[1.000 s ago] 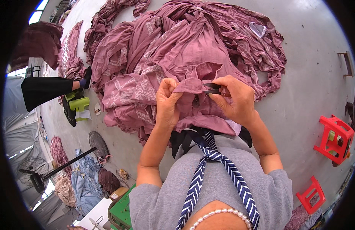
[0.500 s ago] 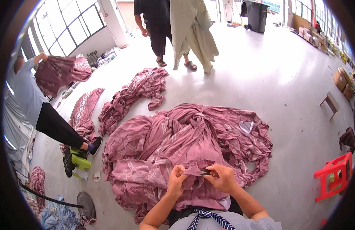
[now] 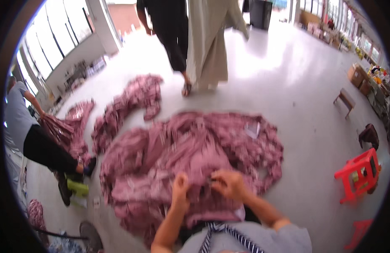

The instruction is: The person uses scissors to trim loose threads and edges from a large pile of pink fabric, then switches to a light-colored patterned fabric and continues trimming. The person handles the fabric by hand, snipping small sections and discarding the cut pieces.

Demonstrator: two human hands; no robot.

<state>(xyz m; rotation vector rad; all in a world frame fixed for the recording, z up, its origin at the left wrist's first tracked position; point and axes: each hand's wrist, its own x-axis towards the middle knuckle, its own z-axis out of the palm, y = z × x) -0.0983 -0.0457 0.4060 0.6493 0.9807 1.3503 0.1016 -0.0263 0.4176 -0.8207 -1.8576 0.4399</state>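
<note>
A co-worker (image 3: pixel 18 111) at far left has lowered a cloth (image 3: pixel 56 127), seemingly without affecting the near work. The left hand (image 3: pixel 180 193) and right hand (image 3: pixel 231 185) are over the near pile (image 3: pixel 169 152); blur hides whether fingers clamp.

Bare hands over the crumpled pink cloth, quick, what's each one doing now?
Left hand: closed, seemingly pinching the crumpled pink cloth.
Right hand: closed, holding a small dark thing, too blurred to name.
</note>
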